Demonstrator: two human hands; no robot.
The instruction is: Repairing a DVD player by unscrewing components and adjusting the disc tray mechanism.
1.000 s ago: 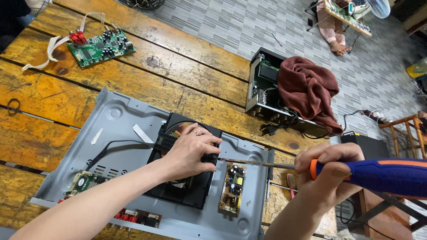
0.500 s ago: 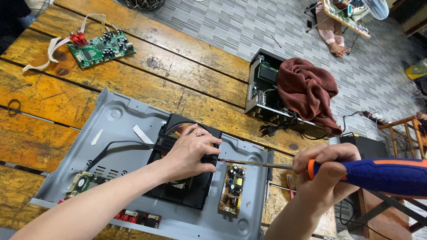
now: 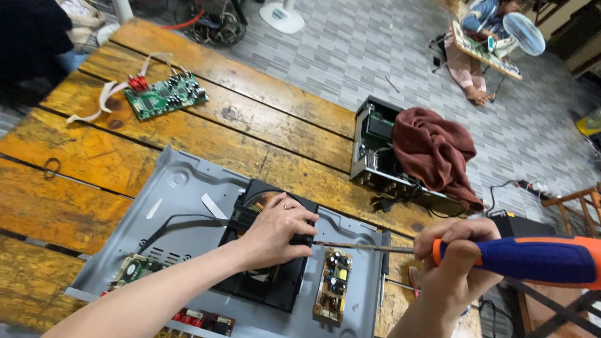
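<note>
An opened grey metal player chassis (image 3: 188, 200) lies on a worn wooden table (image 3: 94, 150). Inside it sits a black disc drive (image 3: 266, 281) with a disc showing. My left hand (image 3: 278, 228) rests on the drive's top right corner, fingers curled over its edge. My right hand (image 3: 454, 263) grips a long screwdriver (image 3: 519, 258) with a blue and orange handle. Its shaft runs left, and the tip reaches the drive's right side just below my left fingers. A small power board (image 3: 333, 283) sits right of the drive.
A green circuit board (image 3: 164, 97) with a white ribbon cable lies at the table's far left. Beyond the table's right edge stands an open metal device (image 3: 375, 147) under a dark red cloth (image 3: 435, 153). A person sits on the tiled floor at top right.
The screwdriver shaft has shifted slightly left toward the drive. My left hand has stayed on the drive.
</note>
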